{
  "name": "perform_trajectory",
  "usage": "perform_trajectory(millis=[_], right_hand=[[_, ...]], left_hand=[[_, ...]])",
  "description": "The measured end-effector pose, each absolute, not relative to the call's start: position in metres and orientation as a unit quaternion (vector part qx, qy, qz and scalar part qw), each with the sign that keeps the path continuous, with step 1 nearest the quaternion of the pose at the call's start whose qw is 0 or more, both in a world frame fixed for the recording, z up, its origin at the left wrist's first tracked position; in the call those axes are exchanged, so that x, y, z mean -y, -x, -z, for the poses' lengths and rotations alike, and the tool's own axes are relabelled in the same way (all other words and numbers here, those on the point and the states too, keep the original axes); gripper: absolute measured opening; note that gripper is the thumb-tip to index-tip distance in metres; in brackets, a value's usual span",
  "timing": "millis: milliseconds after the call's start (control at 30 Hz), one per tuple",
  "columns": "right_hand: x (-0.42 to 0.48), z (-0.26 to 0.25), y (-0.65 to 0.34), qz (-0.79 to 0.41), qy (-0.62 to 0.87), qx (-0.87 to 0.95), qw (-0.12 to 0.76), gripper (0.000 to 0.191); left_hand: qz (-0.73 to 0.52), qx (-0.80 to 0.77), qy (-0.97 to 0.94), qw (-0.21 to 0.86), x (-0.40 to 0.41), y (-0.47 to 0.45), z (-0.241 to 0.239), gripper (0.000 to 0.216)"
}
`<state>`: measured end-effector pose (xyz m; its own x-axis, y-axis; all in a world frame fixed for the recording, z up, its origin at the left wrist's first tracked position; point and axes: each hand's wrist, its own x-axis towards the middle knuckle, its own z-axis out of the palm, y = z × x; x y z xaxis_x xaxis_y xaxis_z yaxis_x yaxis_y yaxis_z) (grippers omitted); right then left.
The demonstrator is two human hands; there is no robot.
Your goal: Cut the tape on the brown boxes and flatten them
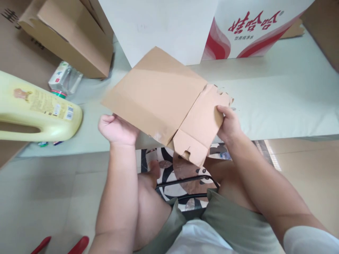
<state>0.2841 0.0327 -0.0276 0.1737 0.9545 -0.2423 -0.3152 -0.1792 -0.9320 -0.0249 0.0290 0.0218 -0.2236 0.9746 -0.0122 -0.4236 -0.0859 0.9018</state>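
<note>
A flattened brown cardboard box (161, 88) is held up in front of me, tilted, above the front edge of a pale green covered surface. Its narrower folded flap with a small cut-out slot (196, 123) lies to the right. My right hand (229, 121) grips this flap edge, thumb on top and the other fingers behind. Under the left lower edge, my left hand (118, 128) has its fingers curled and partly hidden by the cardboard, which it supports.
A large white and red carton (169, 28) stands behind the cardboard. To the left are a yellow jug (53, 109), a clear plastic bottle (66, 79) and a brown box (71, 35). Below lies a panda-patterned mat (169, 169); red handles (79, 245) show at lower left.
</note>
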Motion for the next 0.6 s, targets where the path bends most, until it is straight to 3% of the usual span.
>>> perform_trajectory(millis=[100, 233, 333, 467, 600], right_hand=[[-0.029, 0.024, -0.280, -0.569, 0.531, 0.297, 0.553, 0.045], [-0.017, 0.012, -0.270, -0.599, 0.528, 0.317, 0.512, 0.049], [-0.005, 0.003, -0.280, -0.593, 0.533, 0.318, 0.513, 0.054], [0.024, -0.011, -0.338, -0.490, 0.610, 0.253, 0.569, 0.057], [0.069, -0.033, -0.420, -0.327, 0.682, 0.266, 0.597, 0.056]], left_hand=[[-0.669, -0.452, -0.279, 0.520, -0.033, 0.029, -0.018, 0.032], [-0.691, -0.526, -0.132, 0.477, -0.044, 0.028, -0.014, 0.010], [-0.666, -0.527, -0.113, 0.516, -0.046, 0.019, -0.019, 0.008], [-0.610, -0.513, -0.129, 0.589, -0.040, 0.003, -0.031, 0.023], [-0.589, -0.535, -0.114, 0.595, -0.036, -0.005, -0.037, 0.027]])
